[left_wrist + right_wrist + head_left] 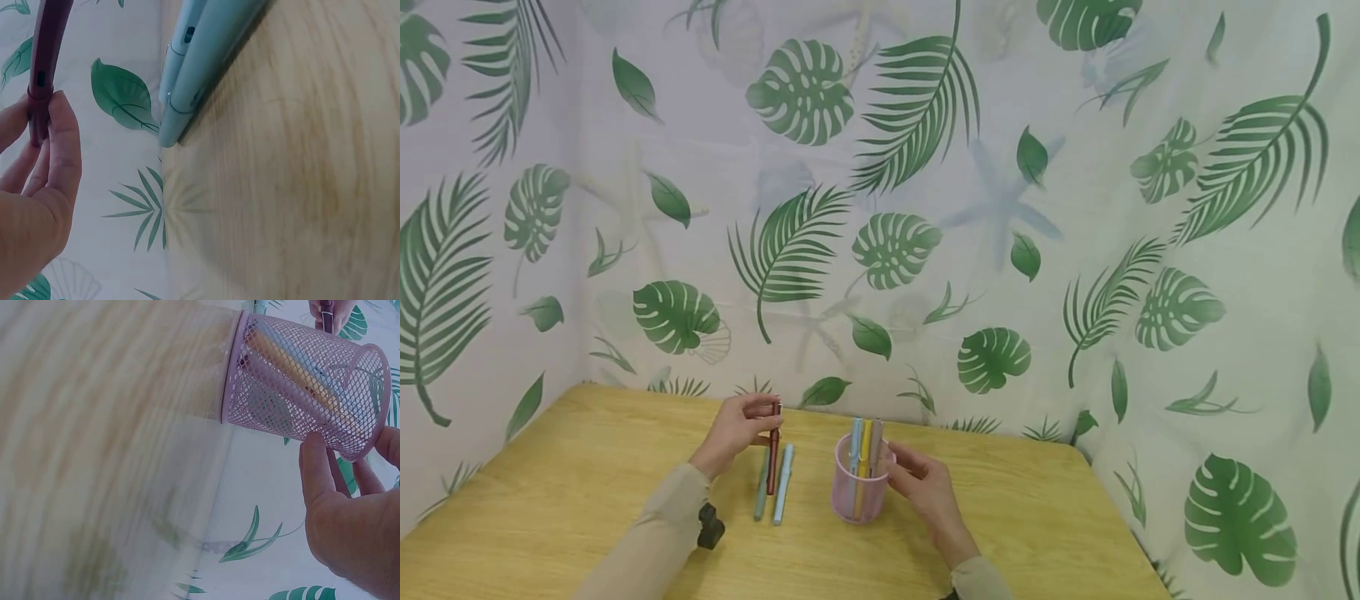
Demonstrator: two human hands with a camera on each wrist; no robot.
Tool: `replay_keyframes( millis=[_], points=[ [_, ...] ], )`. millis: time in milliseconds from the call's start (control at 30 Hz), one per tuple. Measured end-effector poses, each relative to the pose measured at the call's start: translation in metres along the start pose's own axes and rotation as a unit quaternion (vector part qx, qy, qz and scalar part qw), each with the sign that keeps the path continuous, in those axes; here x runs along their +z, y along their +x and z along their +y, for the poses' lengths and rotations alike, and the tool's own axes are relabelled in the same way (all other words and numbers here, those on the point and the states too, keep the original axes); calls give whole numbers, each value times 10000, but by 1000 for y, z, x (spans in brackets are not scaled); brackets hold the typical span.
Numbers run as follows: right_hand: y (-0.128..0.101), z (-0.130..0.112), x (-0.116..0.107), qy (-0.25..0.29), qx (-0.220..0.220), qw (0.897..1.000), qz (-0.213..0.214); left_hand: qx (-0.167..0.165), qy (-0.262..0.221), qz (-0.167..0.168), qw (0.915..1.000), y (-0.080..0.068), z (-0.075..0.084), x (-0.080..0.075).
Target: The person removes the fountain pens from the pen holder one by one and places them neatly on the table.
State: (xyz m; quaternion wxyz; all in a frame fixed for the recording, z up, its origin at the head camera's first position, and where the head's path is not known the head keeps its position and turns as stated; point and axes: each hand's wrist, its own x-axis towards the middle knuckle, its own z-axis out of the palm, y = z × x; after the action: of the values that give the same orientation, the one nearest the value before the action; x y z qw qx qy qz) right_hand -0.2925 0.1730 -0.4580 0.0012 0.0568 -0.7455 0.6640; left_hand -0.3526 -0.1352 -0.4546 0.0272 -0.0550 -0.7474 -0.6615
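Note:
In the head view, my left hand (734, 433) pinches a dark red pen (774, 454), held upright over the table. The left wrist view shows the thumb and fingertips gripping one end of that pen. Below it lie a green pen (762, 492) and a light blue pen (783, 487), side by side. My right hand (927, 492) holds the right side of a pink mesh pen holder (870, 504), thumb and fingers at its rim and wall in the right wrist view (350, 500). A blue pen (855, 446), a yellow pen (865, 446) and a greyish-purple pen (876, 442) stand inside.
The wooden table (1015, 533) has its back edge against a white curtain (925, 350) printed with green leaves. More of this cloth hangs on the left and right sides. A small black device (710, 527) is on the left wrist.

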Motion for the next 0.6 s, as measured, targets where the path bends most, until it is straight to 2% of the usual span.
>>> replay_keyframes(
  millis=[400, 600],
  points=[
    [-1, -1, 0, -52, 33, 10000, 58, -310, 204, -108, 9993, -1, -9, -9],
    [2, -1, 1, -102, 32, 9999, 65, -452, 412, -286, 9977, 0, -16, -17]
  ],
)
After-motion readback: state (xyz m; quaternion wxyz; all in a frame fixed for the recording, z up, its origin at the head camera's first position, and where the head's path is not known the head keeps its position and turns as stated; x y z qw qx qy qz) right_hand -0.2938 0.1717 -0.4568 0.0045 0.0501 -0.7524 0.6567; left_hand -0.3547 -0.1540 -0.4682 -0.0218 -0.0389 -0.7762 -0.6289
